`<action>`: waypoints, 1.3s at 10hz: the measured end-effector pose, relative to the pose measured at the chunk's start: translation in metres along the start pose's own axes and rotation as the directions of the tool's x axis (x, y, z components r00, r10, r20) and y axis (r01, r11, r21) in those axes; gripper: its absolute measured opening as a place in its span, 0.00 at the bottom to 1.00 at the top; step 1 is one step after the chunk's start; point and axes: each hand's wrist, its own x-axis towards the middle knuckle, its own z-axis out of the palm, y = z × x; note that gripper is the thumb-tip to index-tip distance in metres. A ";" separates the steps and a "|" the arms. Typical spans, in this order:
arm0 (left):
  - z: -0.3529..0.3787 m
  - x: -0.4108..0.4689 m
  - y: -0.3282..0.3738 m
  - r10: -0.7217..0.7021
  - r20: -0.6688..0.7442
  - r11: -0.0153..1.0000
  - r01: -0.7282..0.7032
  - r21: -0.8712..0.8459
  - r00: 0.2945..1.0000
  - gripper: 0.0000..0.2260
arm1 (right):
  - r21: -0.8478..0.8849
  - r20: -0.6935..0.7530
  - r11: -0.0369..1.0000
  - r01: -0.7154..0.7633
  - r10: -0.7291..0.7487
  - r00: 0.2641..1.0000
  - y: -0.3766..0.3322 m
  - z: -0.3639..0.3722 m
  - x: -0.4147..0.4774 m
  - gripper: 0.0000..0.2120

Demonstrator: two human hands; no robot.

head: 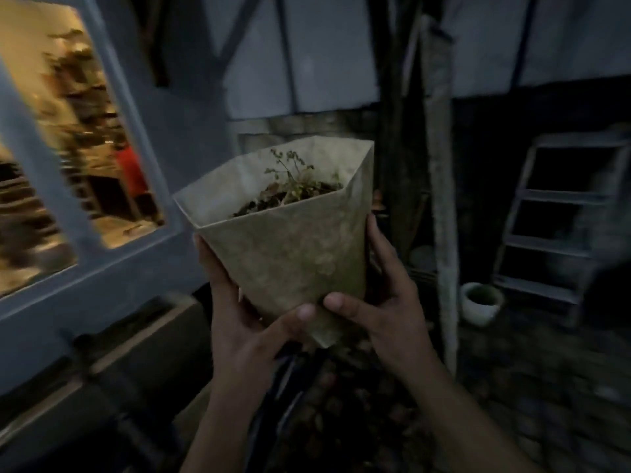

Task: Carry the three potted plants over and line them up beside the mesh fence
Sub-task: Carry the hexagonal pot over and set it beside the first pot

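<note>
A pot (290, 254) is held in the air at centre frame, clear of the ground and of everything around it. To its left a pale wall (191, 107) with a lit window (68, 141) runs close by; a low ledge (112, 356) is seen along the foot of that wall. To the right a rough post (440, 186) stands upright, near the pot but apart from it. Beyond the post a stepladder (560, 216) leans in the dark corner, and a small white pot (481, 302) sits on the ground between post and stepladder. Open paved ground (532, 397) lies at lower right; the view is dim and blurred, so its limits cannot be judged.

The pot is pale, angular and faceted, wide at the rim and tapering to a narrow base. Its surface is mottled. Dark soil and a thin, sparse plant (293, 179) are seen inside, below the rim.

The left hand (239, 322) is clamped on the pot's left side, thumb laid across the lower front. The right hand (386, 302) is clamped on the right side, thumb pressed near the base.
</note>
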 end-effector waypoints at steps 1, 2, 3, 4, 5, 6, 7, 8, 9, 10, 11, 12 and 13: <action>0.078 0.024 -0.027 -0.060 0.104 0.989 0.074 -0.131 0.993 0.63 | -0.089 -0.089 0.996 -0.012 0.004 0.996 0.003 -0.077 0.020 0.40; 0.145 0.045 -0.043 -0.113 0.192 0.967 0.152 -0.205 0.975 0.68 | -0.152 -0.158 0.988 -0.037 0.013 0.987 0.004 -0.141 0.034 0.41; 0.202 0.065 -0.061 -0.112 0.273 0.955 0.179 -0.235 0.956 0.67 | -0.220 -0.237 0.974 -0.054 0.001 0.972 0.008 -0.192 0.048 0.41; 0.254 0.085 -0.088 -0.094 0.356 0.949 0.192 -0.250 0.930 0.62 | -0.252 -0.316 0.965 -0.064 -0.020 0.949 0.021 -0.238 0.060 0.41; 0.306 0.104 -0.121 -0.083 0.433 0.941 0.214 -0.263 0.898 0.64 | -0.277 -0.381 0.959 -0.060 -0.053 0.923 0.040 -0.278 0.075 0.42; 0.364 0.117 -0.156 0.011 0.454 0.942 0.143 -0.303 0.891 0.61 | -0.285 -0.459 0.958 -0.030 -0.109 0.882 0.061 -0.318 0.095 0.43; 0.426 0.135 -0.178 0.090 0.516 0.914 0.135 -0.382 0.852 0.59 | -0.300 -0.555 0.952 -0.065 -0.119 0.824 0.074 -0.360 0.116 0.42; 0.489 0.154 -0.203 0.142 0.577 0.883 0.161 -0.441 0.804 0.57 | -0.306 -0.624 0.948 -0.088 -0.130 0.770 0.078 -0.401 0.137 0.42; 0.547 0.163 -0.217 0.176 0.649 0.879 0.178 -0.442 0.740 0.58 | -0.293 -0.691 0.950 -0.105 -0.135 0.710 0.085 -0.449 0.147 0.45; 0.608 0.164 -0.230 0.188 0.706 0.898 0.172 -0.406 0.683 0.58 | -0.304 -0.743 0.946 -0.111 -0.163 0.649 0.088 -0.501 0.153 0.43; 0.668 0.156 -0.260 0.148 0.774 0.895 0.249 -0.370 0.616 0.62 | -0.269 -0.757 0.961 -0.069 -0.166 0.633 0.093 -0.561 0.157 0.42; 0.730 0.150 -0.276 0.073 0.830 0.937 0.246 -0.247 0.552 0.66 | -0.274 -0.733 0.958 -0.081 -0.154 0.662 0.096 -0.624 0.163 0.44; 0.800 0.147 -0.292 -0.020 0.827 0.959 0.246 -0.143 0.561 0.68 | -0.173 -0.709 0.982 -0.072 -0.073 0.701 0.119 -0.710 0.177 0.46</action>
